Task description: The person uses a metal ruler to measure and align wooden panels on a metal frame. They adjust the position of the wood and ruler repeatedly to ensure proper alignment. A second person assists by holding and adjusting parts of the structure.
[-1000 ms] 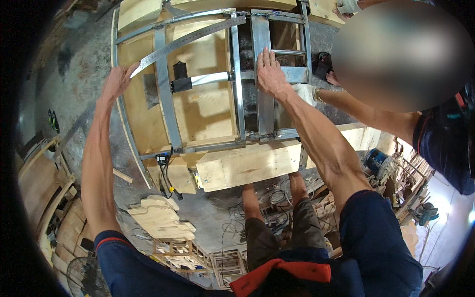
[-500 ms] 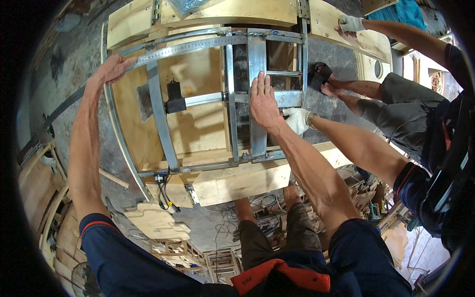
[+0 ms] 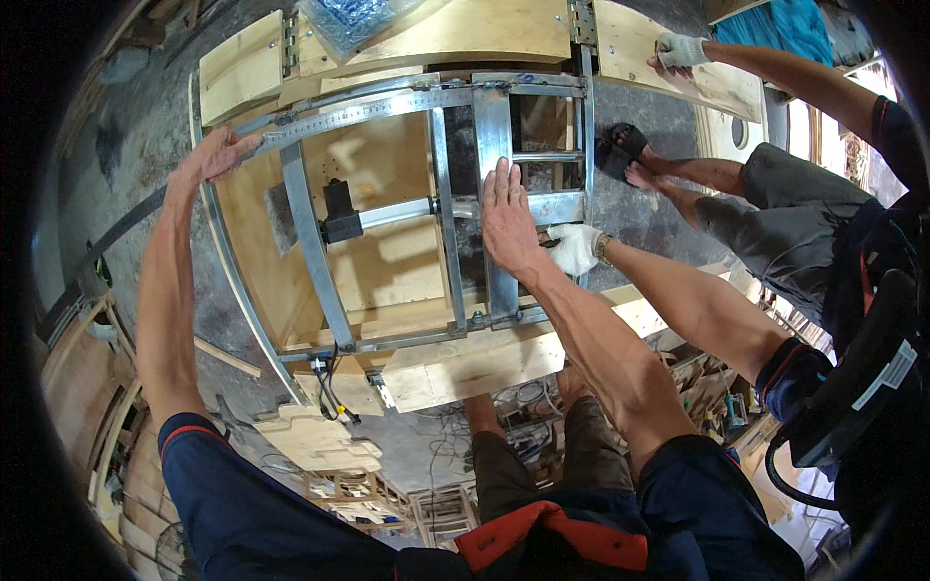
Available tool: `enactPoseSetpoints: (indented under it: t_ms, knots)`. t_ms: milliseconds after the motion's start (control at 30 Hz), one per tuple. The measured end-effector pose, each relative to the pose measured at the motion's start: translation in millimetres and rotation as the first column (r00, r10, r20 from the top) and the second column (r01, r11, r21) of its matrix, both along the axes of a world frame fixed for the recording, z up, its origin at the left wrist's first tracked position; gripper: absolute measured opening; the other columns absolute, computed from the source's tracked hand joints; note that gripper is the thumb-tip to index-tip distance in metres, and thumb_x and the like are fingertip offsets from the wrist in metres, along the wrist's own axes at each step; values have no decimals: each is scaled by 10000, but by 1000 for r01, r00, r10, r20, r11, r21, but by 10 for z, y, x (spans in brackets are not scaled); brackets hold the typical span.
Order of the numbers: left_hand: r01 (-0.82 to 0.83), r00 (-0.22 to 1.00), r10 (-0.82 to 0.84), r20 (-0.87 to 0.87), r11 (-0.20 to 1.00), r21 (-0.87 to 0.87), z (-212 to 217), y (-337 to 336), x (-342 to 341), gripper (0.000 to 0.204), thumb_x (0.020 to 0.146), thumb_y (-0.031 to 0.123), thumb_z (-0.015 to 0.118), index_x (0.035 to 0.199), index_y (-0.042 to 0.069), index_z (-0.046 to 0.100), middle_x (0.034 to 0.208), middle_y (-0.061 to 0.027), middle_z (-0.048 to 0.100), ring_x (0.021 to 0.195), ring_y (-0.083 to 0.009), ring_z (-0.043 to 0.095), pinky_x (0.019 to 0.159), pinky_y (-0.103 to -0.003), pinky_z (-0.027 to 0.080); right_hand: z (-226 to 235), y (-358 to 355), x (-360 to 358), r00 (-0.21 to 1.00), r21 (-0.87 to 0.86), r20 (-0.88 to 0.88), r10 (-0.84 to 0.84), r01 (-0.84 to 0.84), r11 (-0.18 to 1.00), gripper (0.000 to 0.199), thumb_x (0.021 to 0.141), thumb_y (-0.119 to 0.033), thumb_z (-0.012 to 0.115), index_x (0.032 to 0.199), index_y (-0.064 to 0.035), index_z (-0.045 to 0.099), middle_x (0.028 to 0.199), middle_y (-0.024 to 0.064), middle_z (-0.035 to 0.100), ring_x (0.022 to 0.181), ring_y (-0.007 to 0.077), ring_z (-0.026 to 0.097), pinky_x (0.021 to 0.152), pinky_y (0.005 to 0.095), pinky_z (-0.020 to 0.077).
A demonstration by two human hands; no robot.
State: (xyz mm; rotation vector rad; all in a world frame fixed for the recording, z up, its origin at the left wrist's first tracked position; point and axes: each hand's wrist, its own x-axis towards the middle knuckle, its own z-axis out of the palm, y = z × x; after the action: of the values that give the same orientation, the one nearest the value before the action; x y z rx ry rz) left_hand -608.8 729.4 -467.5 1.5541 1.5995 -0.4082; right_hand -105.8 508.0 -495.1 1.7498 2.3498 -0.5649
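Observation:
My left hand [image 3: 215, 157] is closed around the left part of a long metal ruler [image 3: 373, 106]. The ruler lies along the far rail of a metal frame [image 3: 315, 252] and runs on past my hand to the left. Flat on the frame's wide crossbar [image 3: 493, 126] rests my right hand [image 3: 511, 228], fingers stretched out and pointing away from me. Between the crossbars sits a black motor unit [image 3: 341, 213] with a silver rod. The frame lies over a plywood box [image 3: 266, 271]. Close to my right hand, a co-worker's gloved hand [image 3: 576, 249] is at the frame.
The co-worker's other gloved hand [image 3: 681, 51] touches a hinged wooden panel [image 3: 668, 73] at the far right. A plastic bag [image 3: 354, 24] lies on another panel. Cables [image 3: 334, 402] hang from the near left corner. Wood scraps and wires cover the floor near my legs.
The frame and box appear slightly lower in view, with both my hands keeping their places on them. The co-worker's body, with a black device, has shifted at the right.

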Motion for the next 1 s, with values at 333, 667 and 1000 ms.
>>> enactPoseSetpoints:
  t_ms: [333, 667, 1000]
  knots:
    - [-42, 999, 41, -14, 997, -72, 60, 47, -1, 633, 957, 633, 675, 869, 7, 677, 562, 6, 501, 442, -122, 455, 400, -328, 337, 28, 19, -10, 1000, -56, 24, -2, 3, 998, 698, 915, -23, 495, 1534, 198, 261, 1644, 422, 125, 1526, 577, 201, 1222, 575, 298]
    - [-90, 996, 90, -8, 996, -18, -93, -12, -16, 614, 953, 624, 686, 770, 45, 603, 556, -18, 514, 423, -133, 459, 383, -327, 341, 8, 27, -2, 1000, -30, 21, -7, 8, 1000, 678, 925, -36, 501, 1522, 204, 285, 1646, 418, 129, 1518, 586, 211, 1223, 571, 301]
    - [-77, 997, 74, -38, 993, -94, 46, -17, 94, 630, 957, 637, 672, 874, 13, 655, 583, -8, 505, 477, -128, 475, 416, -335, 346, 69, -21, -2, 999, -40, 45, 17, -15, 999, 677, 923, -40, 505, 1517, 205, 293, 1638, 426, 144, 1514, 589, 221, 1217, 581, 305]
